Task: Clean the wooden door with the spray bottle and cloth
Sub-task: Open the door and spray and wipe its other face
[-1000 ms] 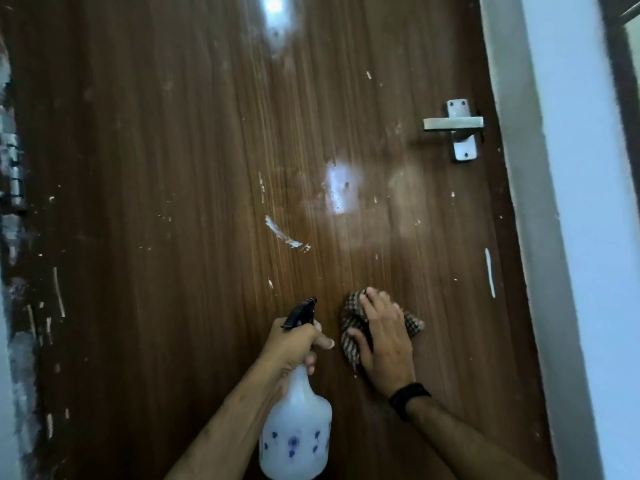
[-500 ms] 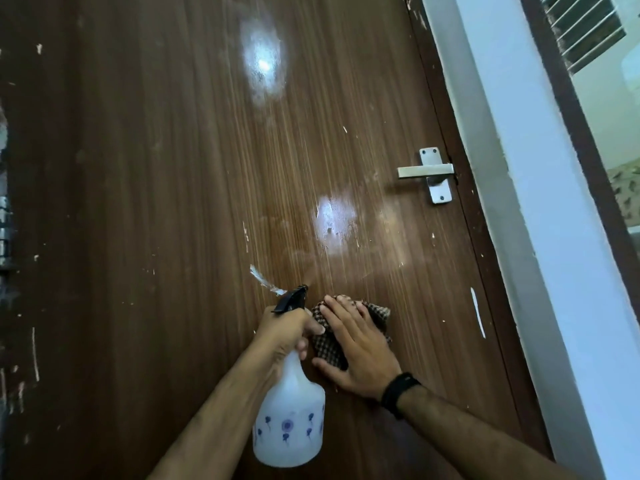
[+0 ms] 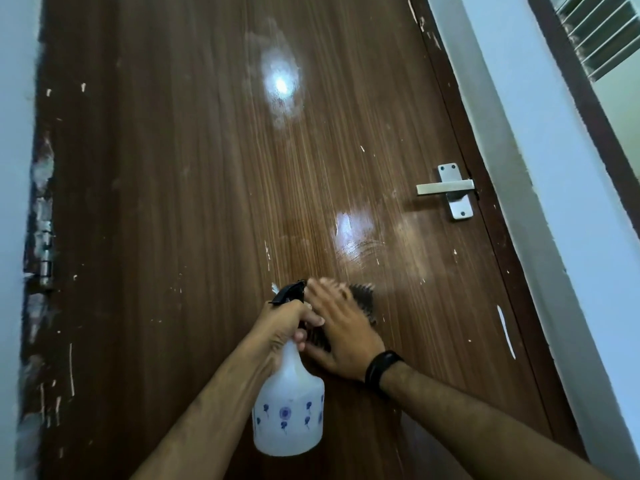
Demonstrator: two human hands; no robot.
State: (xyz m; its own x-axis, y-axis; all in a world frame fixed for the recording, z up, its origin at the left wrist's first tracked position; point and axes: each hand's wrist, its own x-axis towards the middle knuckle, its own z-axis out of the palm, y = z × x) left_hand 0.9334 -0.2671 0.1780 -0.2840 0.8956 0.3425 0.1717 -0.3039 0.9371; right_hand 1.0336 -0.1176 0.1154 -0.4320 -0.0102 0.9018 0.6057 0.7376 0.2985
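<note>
The dark brown wooden door (image 3: 194,202) fills the view, flecked with white paint marks and showing a wet sheen near its middle. My left hand (image 3: 282,322) grips the neck of a white spray bottle (image 3: 289,410) with a black trigger head and blue flower prints; its nozzle points at the door. My right hand (image 3: 341,329) lies flat with fingers spread, pressing a dark checked cloth (image 3: 363,301) against the door just right of the bottle. The cloth shows only at the fingertips and is blurred by motion.
A silver lever handle (image 3: 448,188) sits at the door's right side. A white door frame and wall (image 3: 540,174) run along the right, with a louvred window (image 3: 599,32) at top right. A metal hinge (image 3: 43,251) is on the left edge.
My right hand has slid the cloth up and to the left, closer to the bottle's nozzle. The view has tilted upward, so more of the upper door shows.
</note>
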